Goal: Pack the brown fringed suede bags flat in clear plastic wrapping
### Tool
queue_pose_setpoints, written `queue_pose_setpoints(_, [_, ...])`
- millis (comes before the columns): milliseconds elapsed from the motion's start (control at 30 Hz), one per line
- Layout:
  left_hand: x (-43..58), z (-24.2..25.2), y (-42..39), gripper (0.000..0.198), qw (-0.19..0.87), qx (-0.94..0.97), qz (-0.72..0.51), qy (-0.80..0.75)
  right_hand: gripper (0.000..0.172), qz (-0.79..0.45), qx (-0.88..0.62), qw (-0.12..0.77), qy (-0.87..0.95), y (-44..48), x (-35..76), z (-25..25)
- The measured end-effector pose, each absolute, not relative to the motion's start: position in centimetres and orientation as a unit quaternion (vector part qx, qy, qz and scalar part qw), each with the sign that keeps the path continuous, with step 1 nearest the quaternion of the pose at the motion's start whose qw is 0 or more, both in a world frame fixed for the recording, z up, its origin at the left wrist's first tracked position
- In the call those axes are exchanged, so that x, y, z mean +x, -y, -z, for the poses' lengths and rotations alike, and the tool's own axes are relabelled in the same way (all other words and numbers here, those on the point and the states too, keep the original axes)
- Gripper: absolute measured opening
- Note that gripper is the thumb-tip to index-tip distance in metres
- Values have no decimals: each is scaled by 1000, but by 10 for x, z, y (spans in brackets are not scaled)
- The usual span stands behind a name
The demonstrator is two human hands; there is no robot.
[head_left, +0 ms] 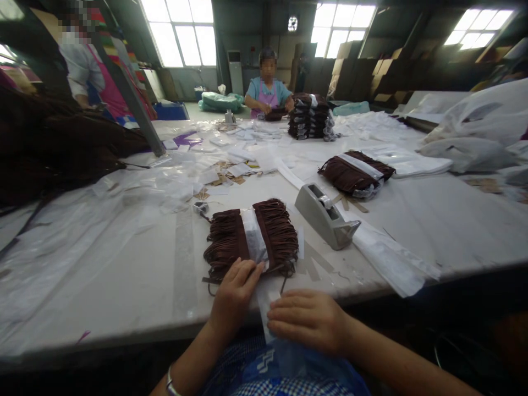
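Observation:
A brown fringed bundle (251, 236) lies on the white table (124, 275) near its front edge, with a clear plastic band across its middle. My left hand (235, 291) rests on the bundle's near edge, fingers curled onto the fringe and the band. My right hand (307, 319) lies at the table edge with fingers closed over a clear plastic bag (268, 313) that trails down from the bundle toward my lap.
A grey tape dispenser (325, 214) stands just right of the bundle. A second banded bundle (355, 173) lies farther right, a stack of bundles (311, 116) at the back. Paper tags and plastic bags litter the middle. Two people work at the far side.

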State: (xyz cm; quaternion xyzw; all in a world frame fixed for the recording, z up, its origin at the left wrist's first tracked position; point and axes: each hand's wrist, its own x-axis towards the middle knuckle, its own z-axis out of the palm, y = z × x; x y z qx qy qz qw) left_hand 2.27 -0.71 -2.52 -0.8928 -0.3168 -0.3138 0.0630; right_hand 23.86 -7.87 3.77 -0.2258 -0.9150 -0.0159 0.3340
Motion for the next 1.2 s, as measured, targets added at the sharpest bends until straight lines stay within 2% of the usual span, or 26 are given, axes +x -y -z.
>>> queue_pose_setpoints(133, [20, 23, 7, 38, 33, -887, 338, 313, 15, -28, -227, 356, 906, 62, 239, -54])
queue_pose_setpoints(300, [17, 22, 5, 24, 14, -881, 362, 303, 16, -72, -229, 375, 896, 38, 240, -65])
queue_pose_setpoints(433, [18, 19, 6, 25, 11, -877, 365, 311, 23, -148, -277, 383, 869, 9, 242, -71])
queue_pose_setpoints(567, [20, 12, 11, 22, 3, -861, 364, 356, 23, -224, -343, 365, 836, -31, 238, -72])
queue_pose_setpoints(800, [18, 8, 13, 30, -33, -838, 387, 383, 13, -206, -446, 336, 803, -87, 227, -47])
queue_pose_setpoints(1000, [22, 5, -6, 28, -52, -835, 382, 392, 16, -193, -491, 320, 787, -103, 227, -32])
queue_pose_setpoints(1200, [31, 0, -22, 27, 12, -841, 365, 398, 16, -172, -492, 292, 802, -114, 226, -30])
